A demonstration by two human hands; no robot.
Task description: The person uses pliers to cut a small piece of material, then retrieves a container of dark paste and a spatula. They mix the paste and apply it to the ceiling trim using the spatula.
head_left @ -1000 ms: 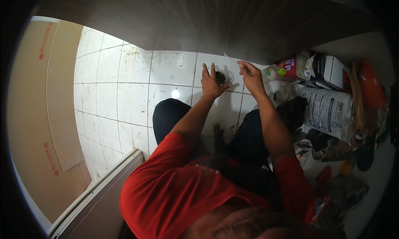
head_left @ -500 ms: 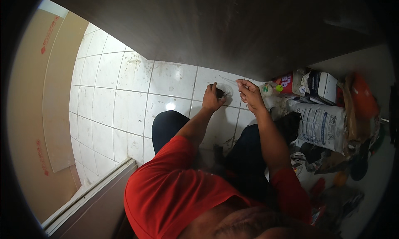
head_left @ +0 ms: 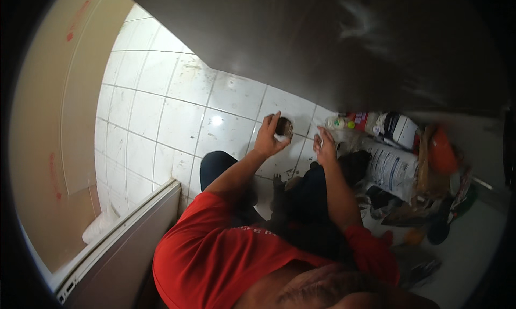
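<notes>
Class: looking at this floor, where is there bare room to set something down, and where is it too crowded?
Bare white tiled floor lies left of the left hand, between the beige wall and dark panel. Right of the right hand, bags and bottles crowd the floor.

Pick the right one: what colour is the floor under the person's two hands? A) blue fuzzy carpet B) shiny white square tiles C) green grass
B: the left hand and right hand reach over glossy white square floor tiles with dark grout lines.
</notes>
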